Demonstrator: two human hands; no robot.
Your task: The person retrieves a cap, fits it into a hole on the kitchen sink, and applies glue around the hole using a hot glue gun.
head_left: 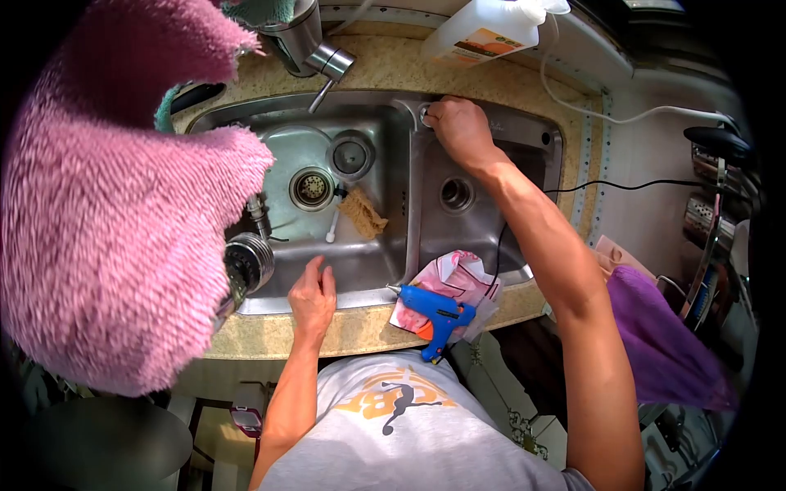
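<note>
My right hand [461,124] reaches over the divider at the back of the double steel sink [408,196]. Its fingers are closed at a small round metal fitting [425,115] in the rim; what they pinch is hidden. Above the front rim of the left basin hangs my left hand [313,296], fingers loosely stretched and holding nothing. In that basin lie a brown sponge [363,213], a round strainer [350,155] and a small white-ended stick [332,227]. A blue glue gun [439,313] rests on a pink patterned bag [457,278] at the front edge.
A pink fluffy cloth [123,221] blocks much of the left side. Behind the sink stand a metal tap [328,64] and a white plastic jug [486,34]. A black cord [630,185] crosses on the right, near a purple cloth [659,344].
</note>
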